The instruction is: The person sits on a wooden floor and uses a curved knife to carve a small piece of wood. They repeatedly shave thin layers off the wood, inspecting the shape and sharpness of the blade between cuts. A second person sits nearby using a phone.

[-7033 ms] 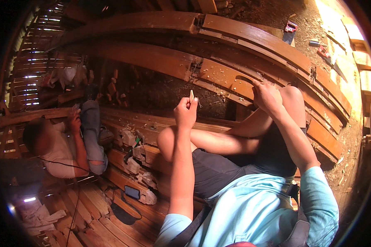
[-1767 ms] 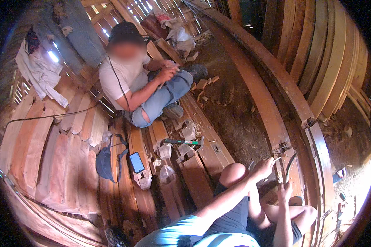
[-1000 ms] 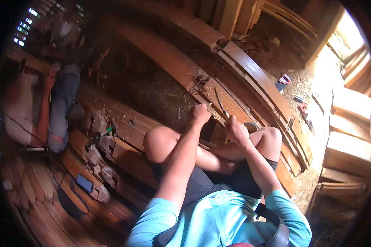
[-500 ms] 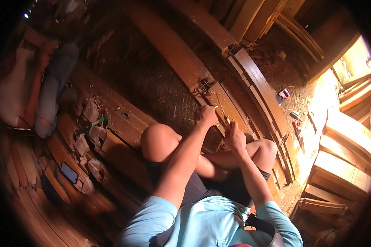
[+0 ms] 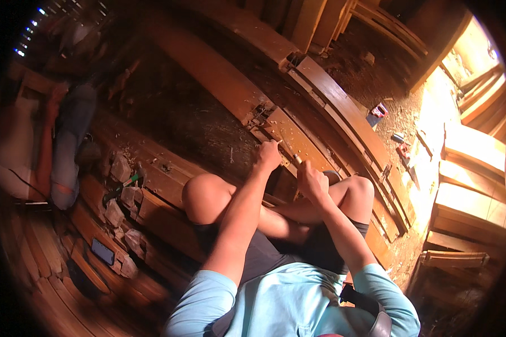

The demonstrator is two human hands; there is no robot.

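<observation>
My left hand (image 5: 269,156) is closed in a fist above the near edge of a long brown plank (image 5: 301,137) strewn with wood shavings. Something small and thin seems to poke out by its thumb, too small to name. To its right, my right hand (image 5: 314,180) is wrapped round a short, pale-tipped wooden handle (image 5: 297,159) that points up toward the plank. The rest of that tool is hidden by my fingers. My bare knees are bent on either side of my forearms.
A green-handled hammer (image 5: 130,180) lies among wood chunks (image 5: 121,167) at left, near a phone (image 5: 103,252). A person in jeans (image 5: 73,135) sits at far left. Red-handled tools (image 5: 378,112) lie on the ground at right, before stacked boards (image 5: 469,196).
My view has shifted, so the planks appear farther left. Both hands stay closed by the plank, with the handle still in my right hand.
</observation>
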